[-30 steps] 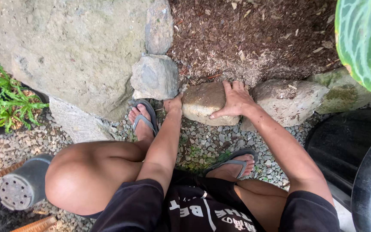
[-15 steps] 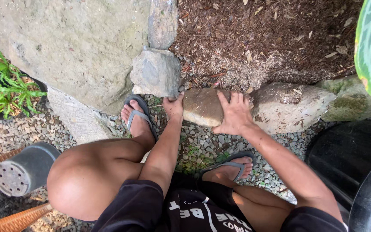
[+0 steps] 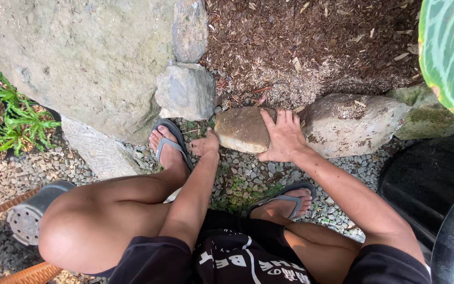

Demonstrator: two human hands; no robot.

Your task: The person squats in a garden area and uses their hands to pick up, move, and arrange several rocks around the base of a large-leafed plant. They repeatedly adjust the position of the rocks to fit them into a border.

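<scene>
A person squats on gravel (image 3: 248, 176) at the edge of a garden bed, seen from above; both hands are clamped on a rounded tan stone (image 3: 244, 129) that sits in a row of edging rocks between the gravel and the brown mulch (image 3: 311, 47). The left hand (image 3: 206, 144) grips the stone's near-left end, fingers curled under it, while the right hand (image 3: 284, 138) lies flat and spread over its right side, pressing against the gap beside a larger pale rock (image 3: 350, 123); this two-sided hold looks suited to steadying or shifting the stone in its slot. Feet in grey sandals (image 3: 172, 144) are planted wide on the gravel for balance; a big grey boulder (image 3: 80, 63) and a smaller grey rock (image 3: 185, 92) stand to the left, a patterned green leaf (image 3: 450, 52) hangs at top right, and a grey watering-can head (image 3: 27, 218) lies at lower left.

Compared with half a second earlier, both hands keep the same grip and the stone sits in much the same place; only the view has drifted slightly.
</scene>
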